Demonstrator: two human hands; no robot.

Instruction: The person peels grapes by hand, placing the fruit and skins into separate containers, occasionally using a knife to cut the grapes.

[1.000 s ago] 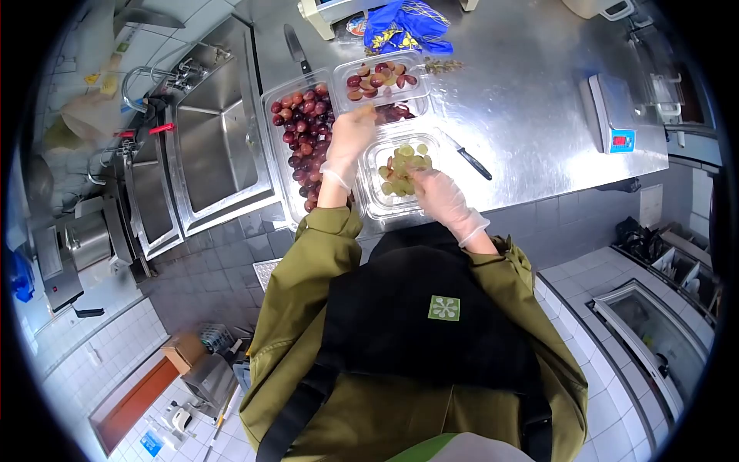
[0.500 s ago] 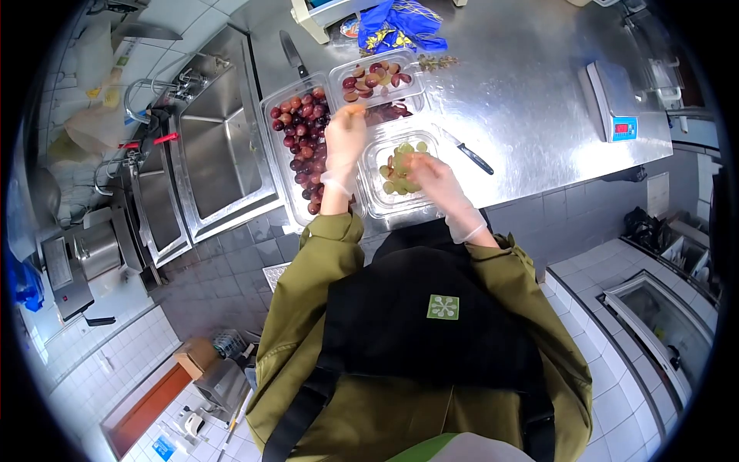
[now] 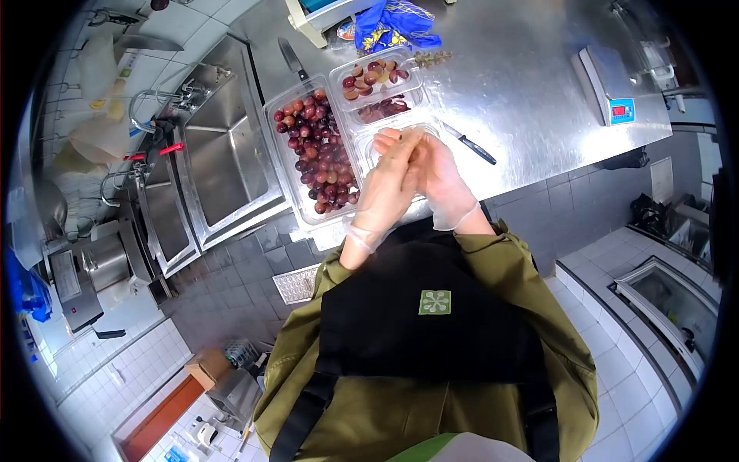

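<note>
Over a clear container (image 3: pixel 371 146), my left hand (image 3: pixel 391 179) and my right hand (image 3: pixel 437 171) meet, both in clear gloves. The fingers of both are bent together, and whatever lies between them is hidden. The hands cover most of that container and its contents. On the left, a large clear tub (image 3: pixel 279 158) holds many whole red grapes (image 3: pixel 312 146). Halved grapes (image 3: pixel 373 78) lie in a smaller clear container (image 3: pixel 336 83) behind the hands. Dark red pieces (image 3: pixel 383 109) show in another container just in front of it.
A black-handled knife (image 3: pixel 477 149) lies right of the hands, and a larger knife (image 3: pixel 291 58) behind the tub. A scale (image 3: pixel 608 85) stands at the right of the steel table (image 3: pixel 523 100). Blue cloth (image 3: pixel 396 27) lies at the back, a sink (image 3: pixel 227 154) at the left.
My left hand has moved right and toward me from the red grapes to meet my right hand. The green grapes that showed in the near container are now covered.
</note>
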